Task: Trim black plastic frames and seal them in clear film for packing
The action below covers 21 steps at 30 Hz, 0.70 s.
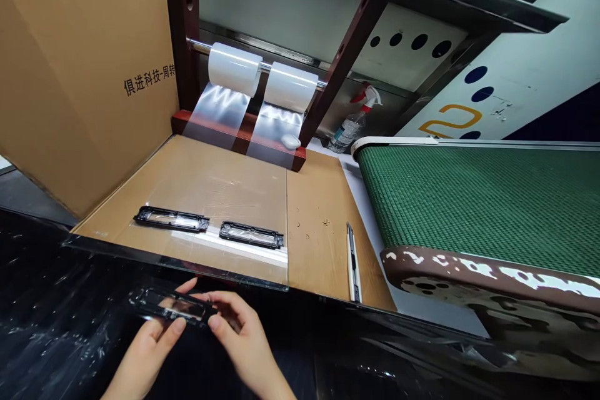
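Between my two hands is a long black plastic frame [150, 301] with a clear window, held low in front of the work surface's front edge. My left hand [152, 340] pinches it from below near its middle, thumb on the near edge. The fingers of my right hand [239, 328] close around its right end. On a clear sheet [234, 181] over the cardboard lie two similar black frames, a left one [171, 219] and a right one [252, 235].
Two rolls of clear film [234, 69] hang on a rod at the back, their strips running down. A utility knife [353, 262] lies on cardboard at right. Beyond are a spray bottle [349, 128] and a green conveyor belt [482, 200]. A large carton [84, 75] stands left.
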Each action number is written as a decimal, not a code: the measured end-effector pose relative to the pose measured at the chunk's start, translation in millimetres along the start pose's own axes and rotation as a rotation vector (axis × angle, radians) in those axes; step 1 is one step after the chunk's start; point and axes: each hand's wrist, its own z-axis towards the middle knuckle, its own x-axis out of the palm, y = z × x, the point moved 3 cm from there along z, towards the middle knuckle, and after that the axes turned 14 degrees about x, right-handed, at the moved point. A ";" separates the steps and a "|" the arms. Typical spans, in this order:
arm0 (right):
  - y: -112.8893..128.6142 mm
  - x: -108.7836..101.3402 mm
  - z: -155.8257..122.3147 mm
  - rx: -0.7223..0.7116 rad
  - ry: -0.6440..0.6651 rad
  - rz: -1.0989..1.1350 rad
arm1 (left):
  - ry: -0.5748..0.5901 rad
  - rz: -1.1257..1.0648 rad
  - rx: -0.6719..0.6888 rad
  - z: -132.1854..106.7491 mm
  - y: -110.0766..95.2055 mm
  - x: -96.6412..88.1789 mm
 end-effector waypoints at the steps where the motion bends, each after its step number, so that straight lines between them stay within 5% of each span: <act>1: 1.0 0.6 1.0 0.003 0.022 0.035 | -0.012 0.026 0.007 0.4 -1.5 0.1; 7: -4.6 0.2 5.4 0.059 -0.048 0.096 | -0.057 0.119 0.046 1.8 -5.5 1.8; 21: -13.1 0.4 14.3 0.158 -0.088 0.207 | -0.168 -0.209 0.007 -5.1 -21.2 0.6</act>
